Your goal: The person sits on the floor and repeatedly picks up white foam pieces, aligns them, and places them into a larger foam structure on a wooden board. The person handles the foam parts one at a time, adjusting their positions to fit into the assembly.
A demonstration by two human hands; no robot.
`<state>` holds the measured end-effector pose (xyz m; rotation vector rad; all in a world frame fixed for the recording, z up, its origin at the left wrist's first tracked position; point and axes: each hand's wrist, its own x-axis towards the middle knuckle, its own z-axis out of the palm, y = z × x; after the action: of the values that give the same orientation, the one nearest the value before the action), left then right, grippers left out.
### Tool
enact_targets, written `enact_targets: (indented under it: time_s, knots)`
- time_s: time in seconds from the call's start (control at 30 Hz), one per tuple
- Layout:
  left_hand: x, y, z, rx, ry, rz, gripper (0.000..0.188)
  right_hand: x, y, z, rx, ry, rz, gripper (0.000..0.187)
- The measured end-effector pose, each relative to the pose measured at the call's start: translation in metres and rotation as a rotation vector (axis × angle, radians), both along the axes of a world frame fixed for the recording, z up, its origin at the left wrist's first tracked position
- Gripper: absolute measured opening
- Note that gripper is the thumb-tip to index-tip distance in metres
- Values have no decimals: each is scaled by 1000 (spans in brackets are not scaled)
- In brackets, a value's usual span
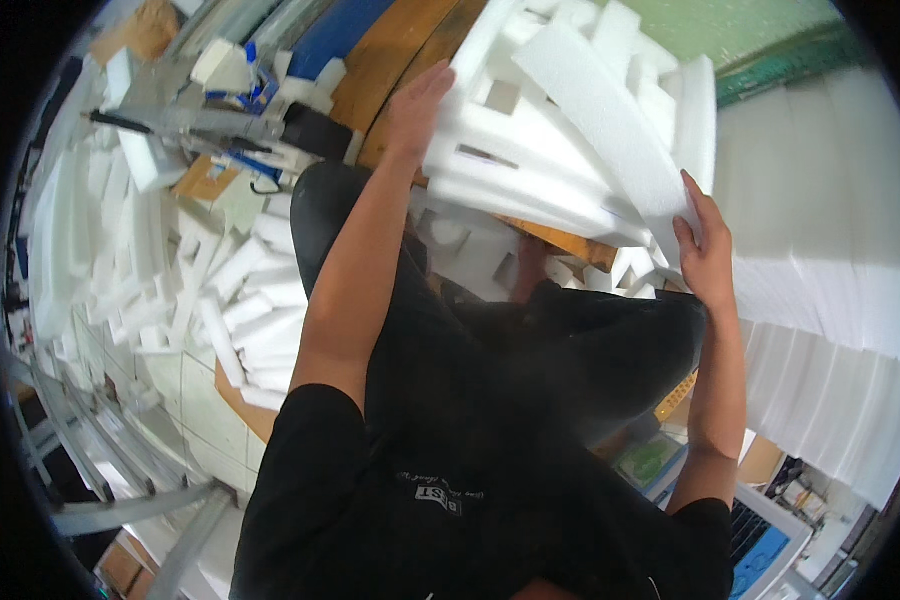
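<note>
As it slanted over the slotted white foam frame (532, 132), the long white foam strip (605, 130) ran from its far end, up and left of your right hand (708, 250), down to its near end, which lay within that hand. Your right hand was clamped on the strip near its lower end, the thumb on the nearer side and the fingers along the right edge. Whether the strip's far end touched the frame or hovered just above it, you could not have told from this angle. Your left hand (417, 112) lay well apart from the strip, across the frame from it, with its fingers stretched out against the frame's left side rather than curled around anything. Under the frame showed a brown wooden tabletop (398, 52), and your knees in black trousers (580, 345) sat just below its near edge. Close on your right rose stacks of white foam sheets (810, 180). To your left, farther off, a heap of loose white foam pieces (262, 315) was piled up, with a black box-shaped thing (315, 130) beyond it and pale floor tiles (198, 390) beside it.
</note>
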<state>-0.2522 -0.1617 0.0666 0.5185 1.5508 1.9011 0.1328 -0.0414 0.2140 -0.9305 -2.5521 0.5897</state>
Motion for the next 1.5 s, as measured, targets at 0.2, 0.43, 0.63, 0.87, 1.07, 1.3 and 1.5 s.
enact_targets:
  time_s: [0.2,0.43,0.63,0.87,1.07,1.3,1.5]
  knots:
    - [4,3,-8,54,134,39,53,-11,-10,-24,141,-160,90,69]
    - [8,-9,12,-65,86,-11,57,-25,-3,-22,168,-228,125,72]
    - [4,-5,-3,-36,176,29,61,-27,1,-26,223,-252,132,72]
    - [-3,1,-15,-126,192,-6,58,-35,-1,-21,298,-283,130,68]
    - [-9,11,-26,19,133,10,42,-39,2,-21,336,-296,106,69]
    - [-1,5,-9,32,236,60,46,-40,5,-26,371,-339,63,70]
    - [7,0,2,-22,374,54,48,-42,6,-28,394,-366,67,68]
